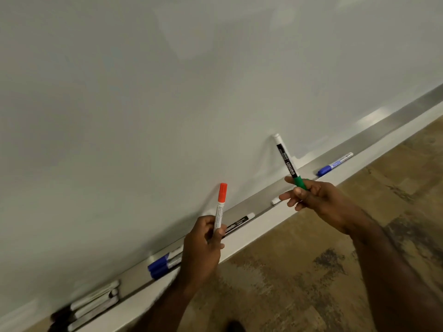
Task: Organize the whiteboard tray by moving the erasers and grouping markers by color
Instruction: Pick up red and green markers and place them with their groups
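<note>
My left hand [203,250] holds a red-capped marker [221,204] upright, cap up, in front of the whiteboard. A green-capped marker [287,161] is gripped by its cap in my right hand [318,200], its white end pointing up. The metal tray [383,135] runs diagonally under the board. In it lie a black-labelled marker [239,222], partly behind my left hand, two blue-capped markers [160,265] side by side, a lone blue-capped marker [335,164] to the right, and a white marker end [275,201] beside my right fingers.
Several black-capped markers [93,305] lie grouped at the tray's lower left end. The whiteboard [167,92] fills the upper view. A white ledge [251,238] runs below the tray, and brown patterned flooring [299,271] lies beneath.
</note>
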Demonstrator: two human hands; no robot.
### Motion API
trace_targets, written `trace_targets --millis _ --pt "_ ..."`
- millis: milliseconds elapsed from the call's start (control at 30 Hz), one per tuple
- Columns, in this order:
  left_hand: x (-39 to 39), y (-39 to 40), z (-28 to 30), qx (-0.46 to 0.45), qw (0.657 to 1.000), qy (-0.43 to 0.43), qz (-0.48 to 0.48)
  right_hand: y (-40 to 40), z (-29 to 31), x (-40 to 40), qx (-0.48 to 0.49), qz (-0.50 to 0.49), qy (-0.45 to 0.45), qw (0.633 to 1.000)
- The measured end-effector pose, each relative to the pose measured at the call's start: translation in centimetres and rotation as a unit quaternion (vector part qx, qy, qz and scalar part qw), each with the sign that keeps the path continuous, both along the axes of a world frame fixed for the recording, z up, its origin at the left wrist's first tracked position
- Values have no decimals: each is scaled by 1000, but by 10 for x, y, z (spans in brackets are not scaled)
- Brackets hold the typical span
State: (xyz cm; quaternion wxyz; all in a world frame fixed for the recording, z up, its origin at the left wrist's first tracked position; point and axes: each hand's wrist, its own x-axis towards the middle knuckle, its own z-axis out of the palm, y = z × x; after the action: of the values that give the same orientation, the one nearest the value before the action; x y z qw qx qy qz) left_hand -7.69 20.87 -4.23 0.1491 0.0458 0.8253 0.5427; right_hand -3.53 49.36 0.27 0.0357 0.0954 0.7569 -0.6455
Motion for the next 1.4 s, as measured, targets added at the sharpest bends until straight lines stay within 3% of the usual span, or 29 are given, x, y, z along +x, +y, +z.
trace_targets --millis 267,433,533,767,867,1033,1233,1400 --pt "30 -94 3 -48 996 2 78 -13 10 -1 16 15 -21 1000" --pt "47 -132 0 -65 991 -19 118 -19 1 -2 211 53 -131 967" --pt "54 -144 1 -64 989 -27 134 -29 -3 -9 267 88 -163 946" --pt "64 -167 11 -54 987 -22 152 -63 2 -29 332 6 -75 940" --pt "67 -187 12 -40 981 -27 188 -93 -1 -37 448 -8 11 894" --pt "77 -230 13 24 954 -47 296 -164 -18 -49 552 88 99 823" --pt "91 -271 13 108 906 -67 404 -198 -50 -55 625 193 90 751" --pt "99 -292 9 163 866 -101 461 -192 -66 -50 634 183 58 749"
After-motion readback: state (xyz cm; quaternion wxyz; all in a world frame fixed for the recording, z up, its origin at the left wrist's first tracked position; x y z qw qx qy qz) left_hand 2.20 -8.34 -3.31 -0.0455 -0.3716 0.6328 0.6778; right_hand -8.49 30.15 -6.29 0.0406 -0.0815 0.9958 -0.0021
